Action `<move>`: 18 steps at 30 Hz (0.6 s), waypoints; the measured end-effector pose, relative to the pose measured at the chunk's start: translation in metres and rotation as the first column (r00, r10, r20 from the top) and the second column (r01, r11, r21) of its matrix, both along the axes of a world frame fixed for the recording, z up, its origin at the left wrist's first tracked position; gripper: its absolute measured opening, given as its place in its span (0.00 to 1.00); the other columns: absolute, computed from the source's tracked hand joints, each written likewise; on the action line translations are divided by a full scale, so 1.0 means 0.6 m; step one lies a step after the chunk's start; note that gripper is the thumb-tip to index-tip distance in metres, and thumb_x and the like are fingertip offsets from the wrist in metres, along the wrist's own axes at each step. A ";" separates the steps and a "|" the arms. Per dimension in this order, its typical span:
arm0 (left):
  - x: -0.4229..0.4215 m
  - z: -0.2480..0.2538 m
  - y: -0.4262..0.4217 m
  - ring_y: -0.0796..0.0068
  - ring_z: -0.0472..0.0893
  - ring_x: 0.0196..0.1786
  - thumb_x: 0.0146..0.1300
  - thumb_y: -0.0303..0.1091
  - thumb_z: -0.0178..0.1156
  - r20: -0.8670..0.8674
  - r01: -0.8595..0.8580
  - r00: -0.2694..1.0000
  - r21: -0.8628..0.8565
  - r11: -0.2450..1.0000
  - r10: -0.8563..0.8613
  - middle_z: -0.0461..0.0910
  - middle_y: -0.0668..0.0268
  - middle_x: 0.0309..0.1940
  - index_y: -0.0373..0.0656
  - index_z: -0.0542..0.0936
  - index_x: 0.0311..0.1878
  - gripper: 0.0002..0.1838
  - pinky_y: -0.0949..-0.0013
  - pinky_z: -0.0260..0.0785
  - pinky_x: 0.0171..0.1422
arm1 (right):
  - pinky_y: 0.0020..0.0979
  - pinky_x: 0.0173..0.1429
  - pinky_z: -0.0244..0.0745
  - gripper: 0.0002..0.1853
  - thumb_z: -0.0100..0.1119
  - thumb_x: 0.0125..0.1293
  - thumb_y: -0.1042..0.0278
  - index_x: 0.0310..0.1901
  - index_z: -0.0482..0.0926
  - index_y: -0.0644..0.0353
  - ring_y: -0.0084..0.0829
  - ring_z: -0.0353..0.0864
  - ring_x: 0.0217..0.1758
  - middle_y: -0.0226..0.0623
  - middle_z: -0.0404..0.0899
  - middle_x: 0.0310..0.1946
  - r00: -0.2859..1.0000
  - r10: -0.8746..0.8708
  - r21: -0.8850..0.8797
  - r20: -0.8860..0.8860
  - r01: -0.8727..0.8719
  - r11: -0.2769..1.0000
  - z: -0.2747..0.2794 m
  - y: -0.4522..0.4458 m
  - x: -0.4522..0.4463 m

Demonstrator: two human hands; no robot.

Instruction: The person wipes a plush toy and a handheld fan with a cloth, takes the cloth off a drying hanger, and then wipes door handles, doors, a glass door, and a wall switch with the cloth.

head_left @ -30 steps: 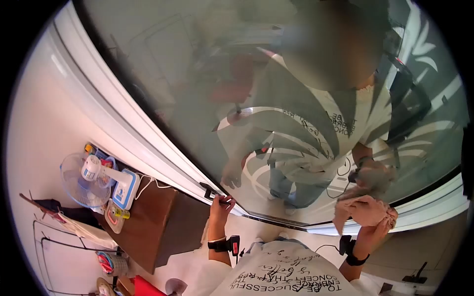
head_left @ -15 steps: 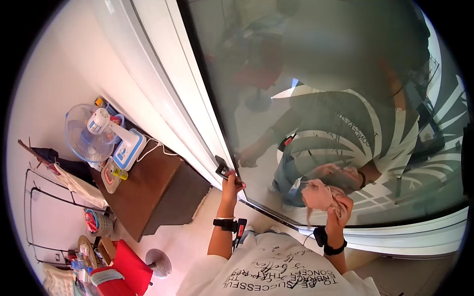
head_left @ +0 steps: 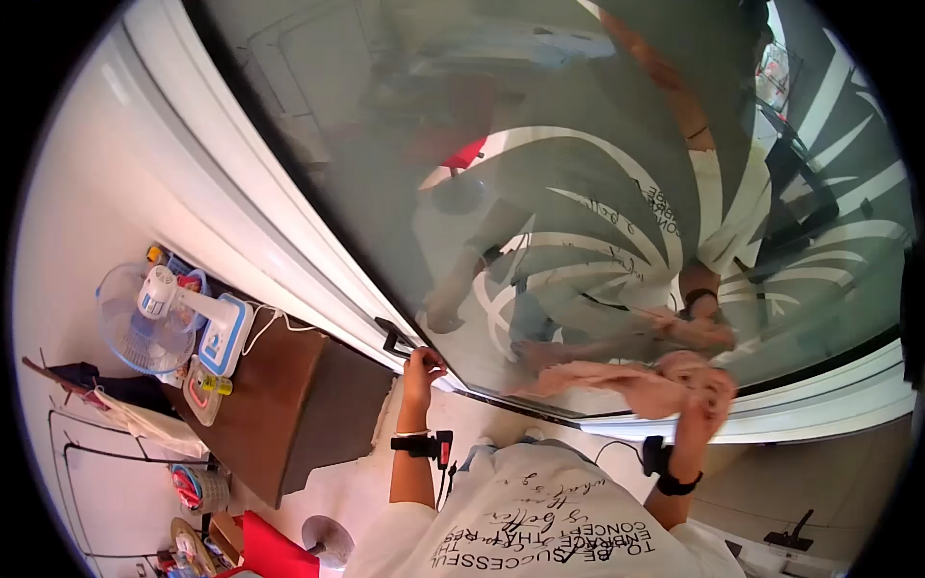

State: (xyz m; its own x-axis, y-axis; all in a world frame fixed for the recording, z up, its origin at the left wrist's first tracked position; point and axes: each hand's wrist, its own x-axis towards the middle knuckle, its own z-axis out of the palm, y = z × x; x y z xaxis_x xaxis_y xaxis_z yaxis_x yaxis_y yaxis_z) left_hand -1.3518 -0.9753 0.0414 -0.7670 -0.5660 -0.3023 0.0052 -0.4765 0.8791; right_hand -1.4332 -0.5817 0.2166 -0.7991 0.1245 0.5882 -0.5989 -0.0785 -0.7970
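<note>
My left hand [head_left: 424,368] is closed around the lower end of a black door handle [head_left: 393,337]. That handle sits on the white frame of a large glass door [head_left: 540,222]. In my right hand [head_left: 710,409], bunched between the fingers, is a pink cloth [head_left: 617,387]. Its loose end trails to the left in front of the lower glass, blurred by motion. The glass mirrors my arms, shirt and the cloth, and carries white curved stripes.
Left of the door stands a brown table [head_left: 260,390] bearing a blue and white fan [head_left: 217,328] and a yellow-labelled container [head_left: 217,384]. Below are a red chair [head_left: 270,547] and a woven basket [head_left: 200,489]. A metal rack frame [head_left: 66,482] lines the far left.
My right hand has swept to the right with the cloth, which now streams out leftward. The view has turned, so the door and handle sit further left. My left hand stays at the handle.
</note>
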 end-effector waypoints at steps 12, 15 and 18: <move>-0.008 0.008 0.004 0.72 0.71 0.28 0.60 0.44 0.43 -0.049 -0.009 0.999 -0.032 0.999 0.008 0.68 0.66 0.22 0.45 0.67 0.24 0.15 0.70 0.66 0.33 | 0.28 0.54 0.64 0.16 0.53 0.53 0.77 0.46 0.69 0.64 0.29 0.69 0.49 0.37 0.70 0.44 0.995 -0.035 0.502 0.094 -0.018 0.865 -0.002 0.026 -0.002; -0.003 -0.006 -0.006 0.71 0.73 0.27 0.60 0.45 0.42 0.000 0.007 1.000 -0.045 0.999 -0.007 0.71 0.65 0.23 0.44 0.68 0.26 0.15 0.70 0.68 0.31 | 0.28 0.57 0.64 0.18 0.48 0.55 0.81 0.49 0.68 0.65 0.32 0.69 0.55 0.41 0.69 0.50 0.916 0.323 0.513 0.238 -0.400 0.760 -0.011 -0.081 0.006; -0.002 -0.002 -0.005 0.71 0.73 0.28 0.60 0.47 0.39 0.000 0.050 0.999 -0.078 0.996 -0.050 0.71 0.64 0.24 0.43 0.69 0.28 0.18 0.69 0.69 0.32 | 0.31 0.51 0.69 0.22 0.46 0.55 0.81 0.53 0.65 0.59 0.41 0.74 0.49 0.47 0.72 0.48 0.817 0.484 0.582 0.314 -0.568 0.582 -0.076 -0.171 -0.013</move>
